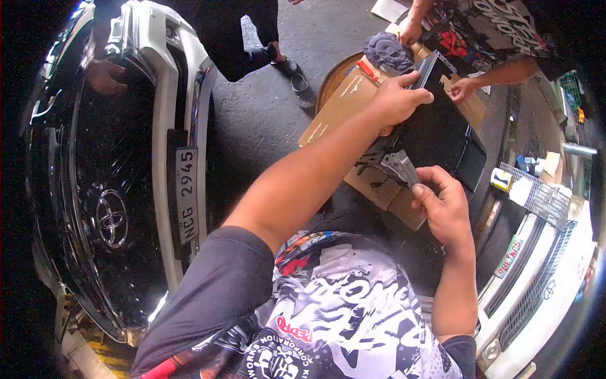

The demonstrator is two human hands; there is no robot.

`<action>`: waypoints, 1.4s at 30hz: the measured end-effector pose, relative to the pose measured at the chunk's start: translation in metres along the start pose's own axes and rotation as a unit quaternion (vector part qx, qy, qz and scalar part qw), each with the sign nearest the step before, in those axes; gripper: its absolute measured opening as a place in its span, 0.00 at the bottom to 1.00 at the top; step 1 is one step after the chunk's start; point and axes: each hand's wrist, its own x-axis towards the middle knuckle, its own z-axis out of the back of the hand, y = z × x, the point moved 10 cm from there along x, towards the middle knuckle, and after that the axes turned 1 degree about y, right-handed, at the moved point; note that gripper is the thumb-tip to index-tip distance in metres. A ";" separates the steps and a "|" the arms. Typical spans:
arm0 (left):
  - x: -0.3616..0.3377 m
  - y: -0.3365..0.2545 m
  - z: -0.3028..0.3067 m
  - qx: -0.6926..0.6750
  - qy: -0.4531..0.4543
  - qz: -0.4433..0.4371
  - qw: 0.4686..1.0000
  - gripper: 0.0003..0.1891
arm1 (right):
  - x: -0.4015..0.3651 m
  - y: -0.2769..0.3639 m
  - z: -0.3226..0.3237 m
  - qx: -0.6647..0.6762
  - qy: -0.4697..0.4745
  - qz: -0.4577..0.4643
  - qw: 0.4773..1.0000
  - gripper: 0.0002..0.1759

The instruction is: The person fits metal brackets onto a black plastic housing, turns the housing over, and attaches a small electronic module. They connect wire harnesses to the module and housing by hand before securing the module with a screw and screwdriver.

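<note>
Head view: the left hand (pixel 398 98) has its fingers clamped over the upper edge of a smooth black plastic panel (pixel 442 136), which lies on flat brown cardboard (pixel 344 101). The right hand (pixel 445 205) pinches a folded grey metal bracket (pixel 399 167) at the panel's near edge. A co-worker's hand (pixel 463 90) crowds the far side.

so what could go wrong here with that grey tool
The grey tool in the right hand sits close under the left hand, which holds the black part; a slip might nick skin or scratch the part. A co-worker's hand rests at that part's far edge, so a sudden shift could catch it.
</note>
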 end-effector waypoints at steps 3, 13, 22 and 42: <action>0.001 0.002 0.001 -0.014 -0.001 0.020 1.000 0.43 | 0.003 0.001 0.001 -0.022 0.003 0.014 1.000 0.10; 0.003 0.004 0.002 -0.026 0.003 0.022 0.999 0.45 | -0.012 0.045 -0.001 -0.213 -0.096 0.228 0.945 0.10; 0.001 0.012 0.005 -0.040 0.000 -0.002 0.999 0.43 | -0.028 0.049 -0.033 -0.309 -0.171 0.267 0.897 0.12; -0.011 0.011 -0.003 -0.116 0.019 0.003 0.993 0.42 | -0.037 0.040 -0.030 -0.292 -0.183 0.253 0.904 0.10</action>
